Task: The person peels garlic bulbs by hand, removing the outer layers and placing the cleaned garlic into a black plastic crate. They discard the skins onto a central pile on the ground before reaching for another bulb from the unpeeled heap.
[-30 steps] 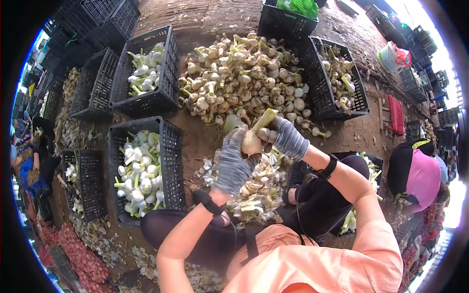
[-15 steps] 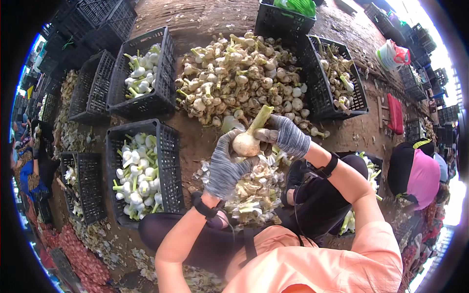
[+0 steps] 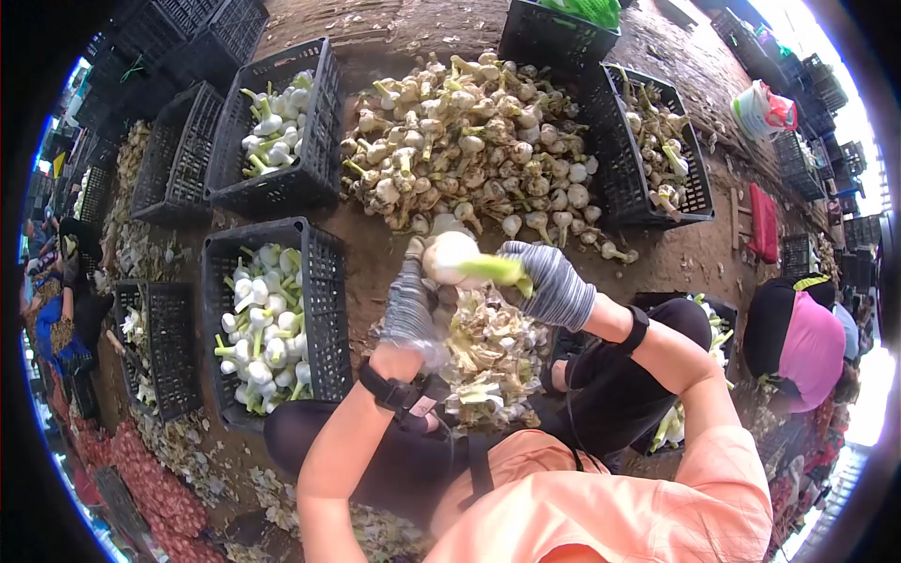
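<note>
Between my gloved hands is a garlic bulb (image 3: 449,256), whitish, with a thick green stem pointing right. My left hand (image 3: 409,305), in a grey striped glove, has its fingers around the bulb's left side. The stem is gripped by my right hand (image 3: 552,281), gloved the same way. A blurred pale scrap shows by my left wrist. Below the hands lies a heap of peeled garlic skins (image 3: 496,342) between my legs. Beyond them spreads a large pile of dirty, unpeeled garlic (image 3: 488,141) on the ground.
On the left, a near crate (image 3: 328,314) and a far crate (image 3: 319,141) hold clean white garlic. A crate (image 3: 610,178) at right holds dirty garlic. More garlic (image 3: 718,328) shows beside my right knee. A red stool (image 3: 763,223) and another person (image 3: 812,347) are farther right.
The garlic bulb has tipped from stem-up to lying sideways, its stem now toward the right. It looks whiter, and both hands have shifted, the left one upward and slightly left.
</note>
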A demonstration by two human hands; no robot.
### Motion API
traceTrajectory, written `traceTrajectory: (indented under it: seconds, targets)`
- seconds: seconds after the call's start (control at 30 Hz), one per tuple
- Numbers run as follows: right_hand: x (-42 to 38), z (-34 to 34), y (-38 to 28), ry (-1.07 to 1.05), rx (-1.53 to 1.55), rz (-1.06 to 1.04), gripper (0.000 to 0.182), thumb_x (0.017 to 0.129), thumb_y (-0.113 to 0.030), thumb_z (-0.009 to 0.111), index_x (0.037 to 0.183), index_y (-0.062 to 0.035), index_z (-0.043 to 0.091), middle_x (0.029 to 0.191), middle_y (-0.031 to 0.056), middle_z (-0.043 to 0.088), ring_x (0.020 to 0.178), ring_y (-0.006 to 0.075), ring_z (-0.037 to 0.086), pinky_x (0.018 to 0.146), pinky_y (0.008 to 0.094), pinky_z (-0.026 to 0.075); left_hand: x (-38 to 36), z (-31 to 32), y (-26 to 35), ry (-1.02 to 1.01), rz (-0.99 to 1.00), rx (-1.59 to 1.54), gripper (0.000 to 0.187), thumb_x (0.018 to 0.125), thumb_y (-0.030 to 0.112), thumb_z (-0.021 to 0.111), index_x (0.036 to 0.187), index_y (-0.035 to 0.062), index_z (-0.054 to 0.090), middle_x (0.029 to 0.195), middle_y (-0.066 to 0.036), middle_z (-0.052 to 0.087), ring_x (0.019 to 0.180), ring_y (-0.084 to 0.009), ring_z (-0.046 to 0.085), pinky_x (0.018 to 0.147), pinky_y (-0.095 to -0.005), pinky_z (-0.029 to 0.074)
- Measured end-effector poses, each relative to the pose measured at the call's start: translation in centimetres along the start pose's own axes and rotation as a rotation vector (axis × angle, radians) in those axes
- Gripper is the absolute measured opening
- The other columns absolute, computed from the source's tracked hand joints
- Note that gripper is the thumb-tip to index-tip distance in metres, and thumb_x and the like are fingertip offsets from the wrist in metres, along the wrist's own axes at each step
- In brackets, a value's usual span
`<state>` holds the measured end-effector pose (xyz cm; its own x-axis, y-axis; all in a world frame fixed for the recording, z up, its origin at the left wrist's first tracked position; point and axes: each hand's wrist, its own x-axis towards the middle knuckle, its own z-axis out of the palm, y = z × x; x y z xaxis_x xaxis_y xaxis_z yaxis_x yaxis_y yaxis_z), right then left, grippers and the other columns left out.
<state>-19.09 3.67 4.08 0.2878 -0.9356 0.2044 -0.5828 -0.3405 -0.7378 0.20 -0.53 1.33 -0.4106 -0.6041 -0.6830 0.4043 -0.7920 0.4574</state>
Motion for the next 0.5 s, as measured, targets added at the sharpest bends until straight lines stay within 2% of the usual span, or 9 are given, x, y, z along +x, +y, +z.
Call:
traceTrajectory:
  seconds: [0.07, 0.1, 0.17, 0.2, 0.23, 0.27, 0.33, 0.43, 0.5]
  targets:
    - [0.2, -0.3, -0.9, -0.128, -0.085, 0.046, 0.024, 0.066, -0.007, 0.065, 0.09, -0.0069, 0.064, 0.093, 0.0136, 0.061, 0.079, 0.0297, 0.059, 0.069, 0.0352, 0.049, 0.1, 0.4, -0.4, 0.108, 0.027, -0.094, 0.045, 0.088, 0.049, 0.045, 0.116, 0.0144, 0.05, 0.102, -0.008, 0.059, 0.078, -0.0172, 0.061, 0.059, -0.0245, 0.054]
    - [0.1, -0.3, -0.9, -0.092, -0.163, 0.017, 0.023, 0.066, -0.007, 0.065, 0.089, -0.008, 0.064, 0.098, 0.0139, 0.059, 0.086, 0.0296, 0.058, 0.073, 0.0365, 0.048, -0.5, 0.8, -0.4, -0.042, 0.14, -0.202, 0.044, 0.085, 0.035, 0.057, 0.12, 0.01, 0.048, 0.114, -0.011, 0.053, 0.096, -0.0194, 0.057, 0.073, -0.0291, 0.053]
    - [0.1, -0.1, -0.2, 0.032, -0.177, -0.062, 0.023, 0.065, -0.009, 0.067, 0.088, -0.0099, 0.064, 0.117, 0.0146, 0.05, 0.107, 0.0318, 0.05, 0.085, 0.038, 0.044, -1.9, 2.0, -0.7, -0.229, 0.292, -0.136, 0.046, 0.081, 0.026, 0.062, 0.121, 0.0083, 0.047, 0.118, -0.011, 0.05, 0.102, -0.0205, 0.054, 0.079, -0.031, 0.051]
    - [0.0, -0.1, 0.3, 0.035, -0.178, -0.06, 0.023, 0.065, -0.009, 0.067, 0.088, -0.0099, 0.064, 0.117, 0.0146, 0.05, 0.107, 0.0318, 0.05, 0.085, 0.038, 0.044, -2.3, 2.3, -1.0, -0.417, 0.444, -0.072, 0.051, 0.077, 0.017, 0.067, 0.122, 0.0066, 0.046, 0.121, -0.01, 0.048, 0.108, -0.0217, 0.051, 0.085, -0.0329, 0.049]
    - [-0.1, -0.1, 0.6, 0.084, -0.192, -0.143, 0.024, 0.066, -0.009, 0.067, 0.09, -0.0106, 0.064, 0.119, 0.0142, 0.05, 0.109, 0.0317, 0.049, 0.087, 0.0379, 0.043, -2.1, 2.2, -1.5, -0.416, 0.456, 0.02, 0.056, 0.071, 0.005, 0.071, 0.121, 0.0059, 0.046, 0.119, -0.009, 0.049, 0.108, -0.0205, 0.05, 0.091, -0.0319, 0.044]
    - [0.1, -0.1, 0.5, 0.132, -0.205, -0.227, 0.025, 0.067, -0.009, 0.068, 0.091, -0.0114, 0.063, 0.121, 0.0138, 0.049, 0.11, 0.0316, 0.048, 0.09, 0.0378, 0.042, -2.0, 2.2, -1.8, -0.417, 0.456, 0.021, 0.056, 0.071, 0.005, 0.071, 0.121, 0.0059, 0.046, 0.119, -0.009, 0.049, 0.108, -0.0205, 0.05, 0.091, -0.0319, 0.044]
    - [-0.1, 0.3, 0.0, 0.165, -0.012, -0.226, 0.023, 0.072, -0.008, 0.066, 0.095, -0.0087, 0.062, 0.122, 0.0118, 0.05, 0.109, 0.0262, 0.05, 0.093, 0.036, 0.041, -1.7, 2.4, -2.5, -0.272, 0.757, 0.417, 0.049, 0.073, 0.007, 0.07, 0.117, 0.005, 0.048, 0.116, -0.007, 0.051, 0.105, -0.0173, 0.05, 0.094, -0.0294, 0.04]
    - [-1.5, 0.1, 0.1, 0.074, 0.556, 0.167, 0.018, 0.079, -0.007, 0.063, 0.095, -0.0003, 0.061, 0.105, 0.0062, 0.06, 0.095, 0.0158, 0.057, 0.084, 0.0319, 0.047, -1.0, 1.6, -2.8, -0.2, 0.768, 0.415, 0.042, 0.074, 0.006, 0.07, 0.111, 0.0048, 0.05, 0.113, -0.004, 0.052, 0.103, -0.0144, 0.049, 0.092, -0.0282, 0.04]
    - [-1.2, -0.9, 1.4, 0.095, 0.576, 0.194, 0.017, 0.078, -0.006, 0.063, 0.094, -0.0008, 0.062, 0.1, 0.0063, 0.061, 0.092, 0.0169, 0.058, 0.081, 0.0312, 0.048, -1.0, 0.9, -1.7, -0.159, 0.851, 0.677, 0.029, 0.075, -0.003, 0.065, 0.101, 0.005, 0.057, 0.108, -0.005, 0.05, 0.1, -0.0143, 0.051, 0.086, -0.0253, 0.042]
